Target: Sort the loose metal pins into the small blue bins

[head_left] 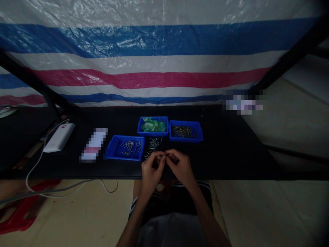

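Note:
My left hand and my right hand meet fingertip to fingertip above the near edge of the black table. Both are closed in a pinch around something tiny between them, too small and dark to name. Just beyond my left hand lies a loose pile of thin metal pins. To its left, a blue tray holds more of the thin silvery pins. Farther back stand a blue tray with green and clear small pieces and another blue tray full of darker, brassy pins.
On the left of the black table are a white box-shaped device with a cable and a blurred-out pale rectangle. Behind hangs a striped plastic sheet. Black frame bars slant at both sides. A red stool stands lower left.

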